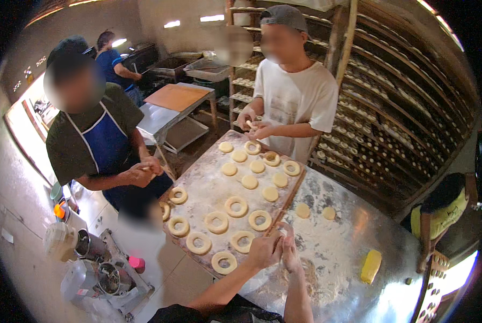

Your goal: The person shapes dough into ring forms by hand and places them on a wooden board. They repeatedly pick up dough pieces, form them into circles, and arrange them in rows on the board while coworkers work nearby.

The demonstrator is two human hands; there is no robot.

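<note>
My left hand (266, 249) and my right hand (290, 250) meet over the near edge of a floured wooden board (203, 175). Their fingers are closed around a small piece of pale dough (283, 232), most of it hidden by the fingers. Left of my hands, several dough rings lie on the board, the closest being one dough ring (242, 241) beside my left wrist. Toward the far end of the board are several flat dough rounds (249, 181) and more rings. Two dough rounds (302, 210) rest on the floured metal table (354, 215) beyond my right hand.
A yellow block (371, 266) sits on the table at right. Two co-workers stand across the board, a person in white (292, 91) and an aproned person (103, 134), each handling dough. A tall rack (391, 91) of dough trays stands behind. Mixing machines (95, 274) are at lower left.
</note>
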